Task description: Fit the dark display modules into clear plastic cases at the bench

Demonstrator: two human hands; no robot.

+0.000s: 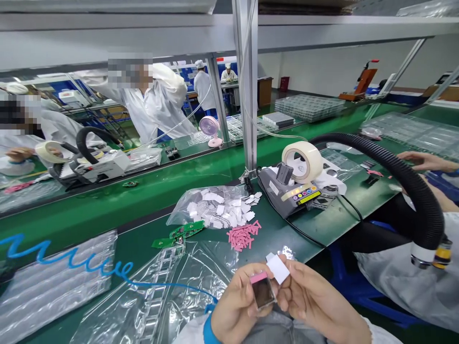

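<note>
My left hand (238, 298) is closed around a small square display module (263, 291) with a dark screen and a pink strip (258, 277) along its top edge. Pinched in my right hand (310, 291) is a white square sticker (277, 268), held just beside the module's upper right corner. A blue wrist strap with a coiled cord (168, 285) runs from my left wrist. Beyond my hands lie a heap of pink strips (244, 235) and a plastic bag with many white square pieces (218, 208).
Green circuit boards (186, 230) and clear plastic trays (150, 296) lie to the left. A tape dispenser (287, 191) with a tape roll stands ahead right, below a black hose (394, 172). A co-worker's hands (430, 161) are at far right. A metal post (245, 95) rises ahead.
</note>
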